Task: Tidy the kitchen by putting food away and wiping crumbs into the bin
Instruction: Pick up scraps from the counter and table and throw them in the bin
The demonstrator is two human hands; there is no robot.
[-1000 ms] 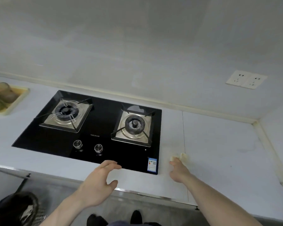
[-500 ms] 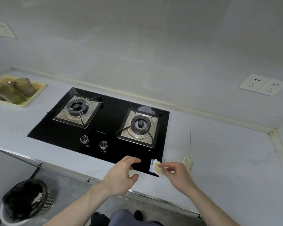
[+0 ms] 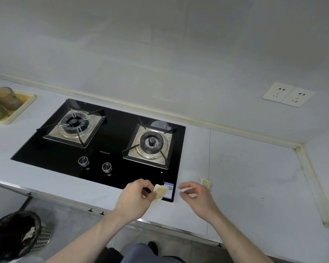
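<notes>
My left hand [image 3: 136,198] pinches a pale yellow piece of food [image 3: 160,191] between thumb and fingers, just above the front right corner of the black gas hob [image 3: 112,135]. My right hand [image 3: 195,194] hovers beside it with fingers loosely curled and nothing in them. A second pale piece of food [image 3: 205,182] lies on the white counter [image 3: 254,177], just behind my right hand. The bin [image 3: 13,234], lined with a black bag, stands on the floor at the lower left.
A yellow tray [image 3: 21,109] holding glass jars sits on the counter at the far left. Two knobs [image 3: 95,164] are at the hob's front. Wall sockets [image 3: 288,94] are at the right. The counter ends in a corner on the right.
The piece of food passed from my right hand to my left hand. My right hand let go and drew back to the right. The view shifted slightly.
</notes>
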